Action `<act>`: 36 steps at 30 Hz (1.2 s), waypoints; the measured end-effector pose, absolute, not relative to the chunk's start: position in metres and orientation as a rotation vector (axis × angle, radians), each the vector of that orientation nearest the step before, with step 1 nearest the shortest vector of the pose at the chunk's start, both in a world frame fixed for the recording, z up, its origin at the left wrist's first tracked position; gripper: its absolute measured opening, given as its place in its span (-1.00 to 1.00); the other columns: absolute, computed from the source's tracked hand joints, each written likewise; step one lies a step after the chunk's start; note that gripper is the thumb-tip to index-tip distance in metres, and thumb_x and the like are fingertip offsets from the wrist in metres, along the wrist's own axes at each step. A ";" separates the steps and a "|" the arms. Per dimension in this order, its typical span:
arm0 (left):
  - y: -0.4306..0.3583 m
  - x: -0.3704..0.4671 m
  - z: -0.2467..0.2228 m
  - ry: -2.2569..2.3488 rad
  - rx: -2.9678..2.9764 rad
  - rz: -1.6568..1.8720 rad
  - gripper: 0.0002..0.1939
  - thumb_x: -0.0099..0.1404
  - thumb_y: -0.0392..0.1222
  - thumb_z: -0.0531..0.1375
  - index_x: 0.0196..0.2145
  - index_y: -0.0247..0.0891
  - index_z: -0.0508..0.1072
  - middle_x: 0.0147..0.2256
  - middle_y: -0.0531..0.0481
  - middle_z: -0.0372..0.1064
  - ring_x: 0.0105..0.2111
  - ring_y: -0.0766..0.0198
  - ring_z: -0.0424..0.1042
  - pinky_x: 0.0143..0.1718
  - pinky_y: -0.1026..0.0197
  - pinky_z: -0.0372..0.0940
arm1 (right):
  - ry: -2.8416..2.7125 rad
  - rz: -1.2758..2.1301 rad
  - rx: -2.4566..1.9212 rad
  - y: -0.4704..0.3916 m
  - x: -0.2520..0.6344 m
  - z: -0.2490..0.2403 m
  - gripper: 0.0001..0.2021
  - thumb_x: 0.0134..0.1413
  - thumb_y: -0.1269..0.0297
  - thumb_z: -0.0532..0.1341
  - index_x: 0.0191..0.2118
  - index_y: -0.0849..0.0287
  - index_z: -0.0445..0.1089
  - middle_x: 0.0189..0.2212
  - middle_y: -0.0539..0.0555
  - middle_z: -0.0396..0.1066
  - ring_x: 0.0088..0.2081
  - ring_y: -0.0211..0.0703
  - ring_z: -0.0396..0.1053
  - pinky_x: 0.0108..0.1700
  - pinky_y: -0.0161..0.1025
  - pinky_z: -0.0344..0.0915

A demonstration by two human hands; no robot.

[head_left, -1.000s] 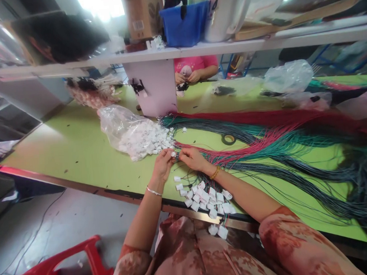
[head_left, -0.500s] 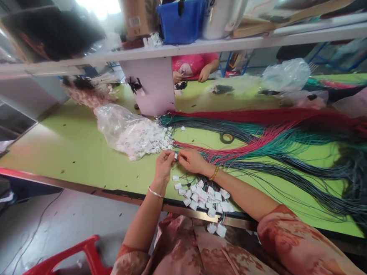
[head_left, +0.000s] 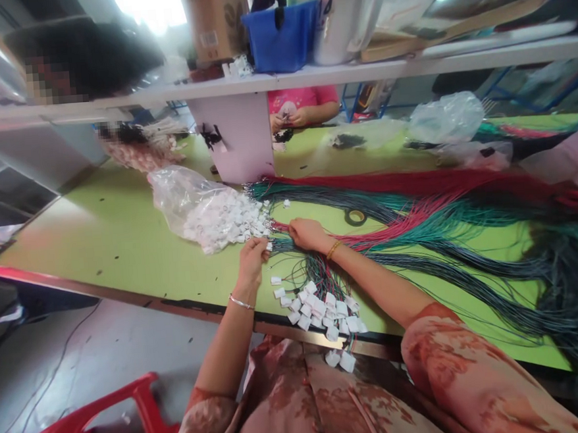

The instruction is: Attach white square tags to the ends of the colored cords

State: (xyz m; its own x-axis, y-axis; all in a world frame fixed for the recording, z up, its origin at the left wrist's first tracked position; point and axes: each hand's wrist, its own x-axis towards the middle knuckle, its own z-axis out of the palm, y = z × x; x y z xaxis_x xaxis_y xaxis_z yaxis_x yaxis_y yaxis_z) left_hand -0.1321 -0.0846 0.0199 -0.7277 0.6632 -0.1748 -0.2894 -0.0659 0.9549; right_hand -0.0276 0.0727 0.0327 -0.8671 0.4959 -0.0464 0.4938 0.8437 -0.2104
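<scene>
My left hand (head_left: 253,257) is closed in a pinch on a small white plastic connector (head_left: 270,246) at its fingertips. To its right, my right hand (head_left: 309,233) rests with curled fingers over the red wires (head_left: 282,226), near their left ends. Its fingertips are hidden, so what they pinch does not show. Green and dark wires (head_left: 284,244) run just below that hand. Nearer my body lies a cluster of white connectors (head_left: 318,307) with thin wires attached. Beyond my left hand, loose white connectors (head_left: 220,218) spill from a clear plastic bag (head_left: 171,192).
Long red, green and dark wire bundles (head_left: 450,258) stretch across the green table (head_left: 97,236) to the right. A black tape roll (head_left: 355,216) lies among them. A shelf (head_left: 309,76) with a blue bin (head_left: 282,37) spans above. Opposite sits a person in pink (head_left: 310,97).
My right hand has moved slightly right and away from me, from beside my left hand to the red wires. My left hand has shifted a little left, still pinching the connector.
</scene>
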 end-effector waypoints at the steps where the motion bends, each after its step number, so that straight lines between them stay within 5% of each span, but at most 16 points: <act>1: -0.084 -0.132 0.020 1.550 0.412 1.859 -0.83 -0.03 -0.20 0.31 -0.51 -0.31 0.40 -0.61 0.11 0.25 -0.62 0.46 0.19 -0.58 0.36 0.05 | -3.020 0.311 -0.798 0.071 -0.027 0.033 -0.77 0.20 0.33 0.04 -0.18 0.27 0.41 -0.17 0.28 0.45 -0.21 -0.02 0.41 -0.24 -0.26 0.18; 6: -0.084 -0.128 0.023 1.470 0.406 1.882 -0.82 -0.02 -0.21 0.33 -0.48 -0.31 0.41 -0.55 0.08 0.29 -0.58 0.46 0.21 -0.55 0.36 0.08 | -2.929 0.366 -0.763 0.071 -0.021 0.035 -0.76 0.25 0.29 0.00 -0.15 0.27 0.35 -0.22 0.26 0.46 -0.29 -0.07 0.38 -0.28 -0.26 0.14; 14: -0.084 -0.125 0.024 1.330 0.426 1.905 -0.80 0.02 -0.17 0.34 -0.42 -0.30 0.44 -0.45 0.05 0.35 -0.50 0.44 0.27 -0.48 0.36 0.15 | -2.509 1.009 -0.533 0.069 -0.035 0.039 -0.82 0.10 0.26 0.10 -0.42 0.24 0.35 -0.51 0.00 0.36 -0.49 -0.29 0.19 -0.39 -0.34 0.07; 20: -0.084 -0.127 0.020 1.249 0.435 1.908 -0.78 0.07 -0.17 0.33 -0.34 -0.29 0.43 -0.35 -0.01 0.40 -0.45 0.43 0.31 -0.40 0.33 0.20 | -2.249 1.402 -0.359 0.057 -0.046 0.050 -0.82 -0.02 0.21 0.15 -0.42 0.24 0.35 -0.55 -0.05 0.28 -0.50 -0.32 0.14 -0.40 -0.36 0.11; 36: -0.083 -0.127 0.022 1.121 0.420 1.918 -0.81 0.13 -0.18 0.30 -0.34 -0.29 0.40 -0.29 -0.04 0.41 -0.44 0.41 0.31 -0.33 0.28 0.25 | -2.220 1.405 -0.677 0.041 -0.021 0.037 -0.80 -0.17 0.20 0.15 -0.54 0.25 0.36 -0.68 -0.12 0.13 -0.59 -0.38 0.00 -0.50 -0.38 -0.01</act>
State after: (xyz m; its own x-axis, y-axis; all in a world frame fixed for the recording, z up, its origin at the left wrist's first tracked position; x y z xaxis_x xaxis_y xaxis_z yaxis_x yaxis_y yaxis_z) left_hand -0.1267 -0.0828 0.0216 -0.5804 0.8048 -0.1244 -0.5033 -0.2344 0.8317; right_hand -0.0210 0.0412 0.0366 -0.7907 0.6051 0.0933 0.1744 0.3687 -0.9130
